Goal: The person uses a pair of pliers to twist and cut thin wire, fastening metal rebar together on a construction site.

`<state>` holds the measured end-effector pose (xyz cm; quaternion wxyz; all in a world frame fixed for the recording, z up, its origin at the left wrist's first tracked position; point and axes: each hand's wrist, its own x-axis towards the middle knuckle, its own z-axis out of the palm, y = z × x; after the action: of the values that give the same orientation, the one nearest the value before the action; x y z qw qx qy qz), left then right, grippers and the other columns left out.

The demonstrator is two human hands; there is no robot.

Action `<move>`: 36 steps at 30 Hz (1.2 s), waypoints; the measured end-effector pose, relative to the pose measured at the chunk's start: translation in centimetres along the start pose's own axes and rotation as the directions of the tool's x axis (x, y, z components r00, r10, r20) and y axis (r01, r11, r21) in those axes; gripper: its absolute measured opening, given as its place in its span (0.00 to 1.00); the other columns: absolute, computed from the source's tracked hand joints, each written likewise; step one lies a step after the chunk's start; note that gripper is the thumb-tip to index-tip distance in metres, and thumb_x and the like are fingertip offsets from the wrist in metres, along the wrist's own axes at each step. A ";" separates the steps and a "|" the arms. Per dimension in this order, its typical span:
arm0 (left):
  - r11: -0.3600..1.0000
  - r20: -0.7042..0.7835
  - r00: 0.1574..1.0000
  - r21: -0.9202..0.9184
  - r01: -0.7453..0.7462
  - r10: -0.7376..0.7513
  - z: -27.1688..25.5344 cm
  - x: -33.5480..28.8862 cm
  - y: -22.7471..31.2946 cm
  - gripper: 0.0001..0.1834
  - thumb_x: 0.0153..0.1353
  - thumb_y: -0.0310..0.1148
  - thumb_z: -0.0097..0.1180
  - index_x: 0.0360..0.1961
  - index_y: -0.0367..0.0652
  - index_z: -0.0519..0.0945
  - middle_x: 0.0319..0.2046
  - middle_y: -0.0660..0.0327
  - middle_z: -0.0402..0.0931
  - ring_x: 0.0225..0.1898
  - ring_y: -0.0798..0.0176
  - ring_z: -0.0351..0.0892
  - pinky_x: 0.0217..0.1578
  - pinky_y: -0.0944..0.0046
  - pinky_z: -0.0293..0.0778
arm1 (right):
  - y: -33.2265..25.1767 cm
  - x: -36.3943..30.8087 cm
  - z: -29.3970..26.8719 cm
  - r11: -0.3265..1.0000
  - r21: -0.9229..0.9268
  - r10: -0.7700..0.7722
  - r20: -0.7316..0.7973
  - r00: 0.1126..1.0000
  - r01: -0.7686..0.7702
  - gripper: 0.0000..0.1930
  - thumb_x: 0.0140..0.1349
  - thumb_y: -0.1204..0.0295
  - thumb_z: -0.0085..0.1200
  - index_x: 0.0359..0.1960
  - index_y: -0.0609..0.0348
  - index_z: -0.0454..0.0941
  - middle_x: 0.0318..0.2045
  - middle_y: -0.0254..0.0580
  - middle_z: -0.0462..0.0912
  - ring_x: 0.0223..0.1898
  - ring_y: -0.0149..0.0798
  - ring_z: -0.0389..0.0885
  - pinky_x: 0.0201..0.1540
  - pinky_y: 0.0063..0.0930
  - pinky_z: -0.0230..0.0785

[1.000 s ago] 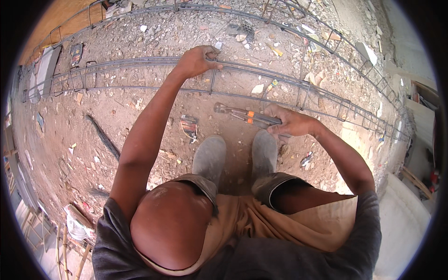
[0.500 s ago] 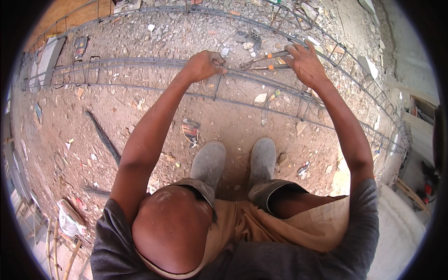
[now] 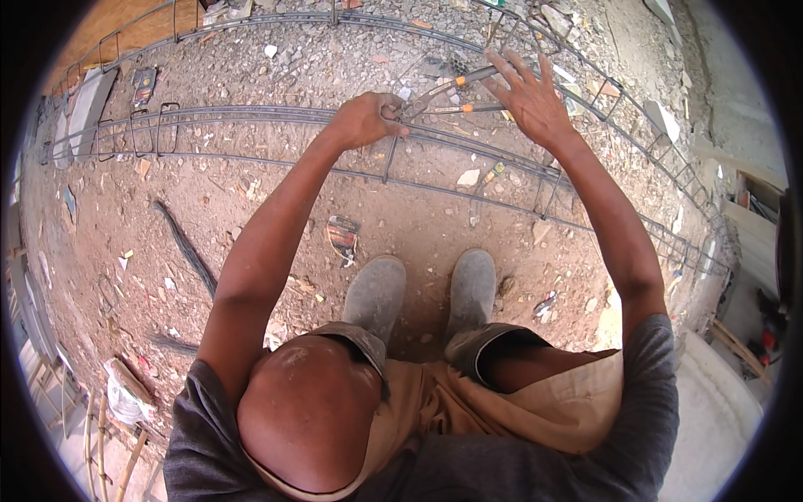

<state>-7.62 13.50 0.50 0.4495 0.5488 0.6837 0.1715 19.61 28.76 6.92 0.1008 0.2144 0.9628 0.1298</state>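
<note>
My left hand [image 3: 364, 120] is closed at the upper bars of a rebar cage [image 3: 390, 157], beside one of its stirrups. Thumb and fingertips pinch there, but what is between them is too small to make out. In my right hand [image 3: 535, 102] are pincers [image 3: 467, 108] with orange-banded dark handles. The handles are spread apart, and the fingers stretch loosely over the upper one. The jaws reach the left fingertips just above the bars; whether they grip anything is hidden.
A second rebar cage [image 3: 381, 20] curves along the far side. Dark wire strands [image 3: 186, 248] lie on the rubble-strewn soil at left. My grey boots [image 3: 376, 293] stand just behind the near cage. A grey block [image 3: 90, 109] lies by its left end.
The pincers have moved left, bringing their jaws to the left fingertips, and their handles have spread wider. My right fingers have stretched out. The left hand has barely moved.
</note>
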 end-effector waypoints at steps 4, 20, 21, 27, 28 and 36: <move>1.000 -0.002 1.000 -0.004 -0.008 0.008 0.0 -0.1 0.1 0.35 0.46 0.48 0.72 0.56 0.47 0.79 0.43 0.53 0.83 0.47 0.52 0.81 0.50 0.58 0.74 | 0.1 0.1 -0.2 1.000 0.003 -0.007 0.000 1.000 0.007 0.22 0.70 0.73 0.34 0.61 0.37 0.70 0.74 0.30 0.50 0.74 0.43 0.48 0.74 0.63 0.35; 1.000 0.031 0.999 0.005 0.030 -0.030 -0.1 0.0 0.3 0.35 0.47 0.48 0.70 0.56 0.43 0.78 0.45 0.52 0.82 0.49 0.51 0.81 0.52 0.58 0.73 | 0.4 1.7 -0.2 0.994 0.064 -0.080 -0.067 0.995 0.084 0.22 0.66 0.73 0.41 0.60 0.39 0.70 0.74 0.30 0.49 0.74 0.42 0.46 0.75 0.59 0.35; 0.999 0.034 0.999 0.005 0.032 -0.032 -0.1 0.0 0.2 0.35 0.48 0.49 0.70 0.55 0.43 0.78 0.45 0.52 0.82 0.48 0.51 0.81 0.51 0.58 0.73 | 0.4 1.8 -0.3 0.994 0.068 -0.085 -0.068 0.994 0.089 0.21 0.66 0.72 0.42 0.60 0.40 0.71 0.74 0.30 0.49 0.74 0.42 0.46 0.75 0.59 0.35; 0.999 0.031 0.999 0.028 0.025 -0.025 -0.1 0.2 -0.1 0.33 0.48 0.49 0.69 0.54 0.43 0.79 0.44 0.53 0.82 0.47 0.51 0.81 0.50 0.57 0.74 | 0.8 2.2 -0.4 0.992 0.024 -0.124 -0.069 0.990 0.125 0.18 0.64 0.71 0.45 0.56 0.43 0.74 0.66 0.38 0.63 0.70 0.42 0.55 0.75 0.57 0.35; 0.999 0.029 0.999 0.036 0.016 -0.017 -0.1 0.2 -0.1 0.33 0.48 0.49 0.69 0.53 0.43 0.79 0.43 0.53 0.82 0.47 0.51 0.81 0.50 0.57 0.74 | 0.9 2.1 -0.5 0.988 0.005 -0.152 -0.082 0.985 0.153 0.18 0.64 0.72 0.45 0.55 0.43 0.74 0.64 0.39 0.65 0.69 0.42 0.57 0.74 0.55 0.39; 0.994 -0.009 1.000 0.105 -0.003 0.004 0.1 0.0 0.4 0.24 0.52 0.45 0.69 0.44 0.41 0.81 0.35 0.53 0.81 0.39 0.53 0.81 0.43 0.58 0.73 | 1.2 3.3 -4.8 0.974 0.165 -0.157 0.010 0.988 0.153 0.16 0.59 0.77 0.49 0.49 0.52 0.72 0.43 0.44 0.78 0.51 0.47 0.76 0.54 0.43 0.66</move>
<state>-7.34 13.61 0.71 0.4164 0.5720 0.6929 0.1388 15.92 30.30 11.34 0.1038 0.1477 0.9828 0.0393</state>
